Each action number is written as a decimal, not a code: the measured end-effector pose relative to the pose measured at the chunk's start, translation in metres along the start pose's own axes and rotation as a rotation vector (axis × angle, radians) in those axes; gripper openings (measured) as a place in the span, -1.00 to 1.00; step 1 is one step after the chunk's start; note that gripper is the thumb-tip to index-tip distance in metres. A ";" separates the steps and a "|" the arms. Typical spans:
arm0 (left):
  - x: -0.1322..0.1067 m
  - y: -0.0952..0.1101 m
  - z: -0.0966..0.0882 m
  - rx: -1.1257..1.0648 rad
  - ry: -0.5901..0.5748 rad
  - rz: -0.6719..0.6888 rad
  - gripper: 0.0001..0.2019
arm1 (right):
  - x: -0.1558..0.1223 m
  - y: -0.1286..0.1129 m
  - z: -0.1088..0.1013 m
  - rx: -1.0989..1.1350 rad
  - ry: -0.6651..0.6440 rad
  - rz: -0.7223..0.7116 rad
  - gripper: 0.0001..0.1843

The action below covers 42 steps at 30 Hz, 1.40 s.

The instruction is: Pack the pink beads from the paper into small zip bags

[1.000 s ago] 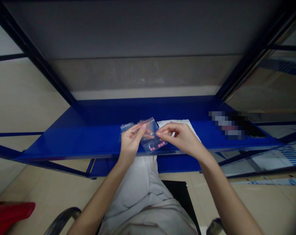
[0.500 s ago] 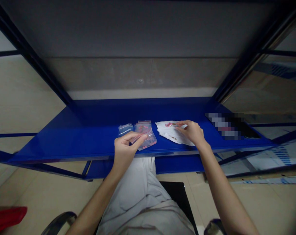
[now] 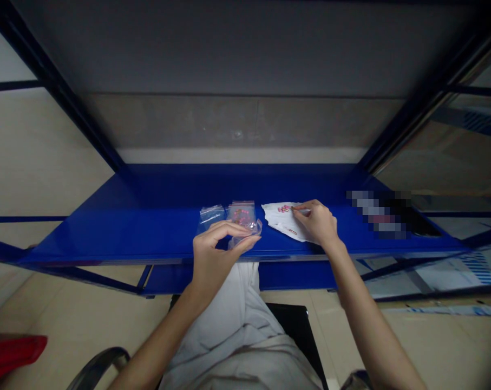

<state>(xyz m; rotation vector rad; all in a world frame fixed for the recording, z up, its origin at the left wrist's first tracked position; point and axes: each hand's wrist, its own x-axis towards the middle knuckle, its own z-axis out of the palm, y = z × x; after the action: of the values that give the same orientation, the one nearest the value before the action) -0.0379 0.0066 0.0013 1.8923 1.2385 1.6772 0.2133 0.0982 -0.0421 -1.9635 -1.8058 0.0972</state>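
Note:
My left hand (image 3: 215, 252) curls at the lower edge of a small clear zip bag (image 3: 243, 215), its thumb and forefinger pinching the bag's curled bottom corner. Pink beads show inside the bag. To the right, my right hand (image 3: 318, 225) rests on a sheet of white paper (image 3: 277, 219), with its fingertips pinched together beside a short row of pink beads (image 3: 284, 208). Whatever lies between those fingertips is hidden. A small red-tipped item (image 3: 293, 232) lies on the paper below them.
A second clear bag (image 3: 210, 216) lies just left of the first on a blue metal shelf (image 3: 107, 238). A pixelated patch (image 3: 385, 214) covers something dark on the shelf's right. My light trousers (image 3: 224, 319) lie below, and a red item (image 3: 10, 352) sits on the floor at lower left.
My right hand has left the bag and moved right onto the white paper, where pink beads now show. The bag has dropped to the shelf, with my left hand at its lower edge.

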 end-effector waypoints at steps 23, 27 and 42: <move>-0.006 -0.006 0.011 0.488 -0.105 0.474 -0.87 | -0.077 -0.103 -0.091 0.070 0.058 -0.499 -0.89; -0.008 -0.006 0.014 0.503 -0.113 0.498 -0.84 | -0.079 -0.106 -0.087 -0.008 0.129 -0.525 -0.89; 0.018 0.013 0.011 -0.304 -0.161 -0.367 -0.92 | -0.056 -0.098 -0.087 0.628 -0.137 -0.393 -0.66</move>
<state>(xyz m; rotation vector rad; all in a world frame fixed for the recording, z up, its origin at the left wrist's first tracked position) -0.0240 0.0160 0.0199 1.4839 1.1127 1.3981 0.1468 0.0223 0.0577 -1.1759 -1.9065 0.6012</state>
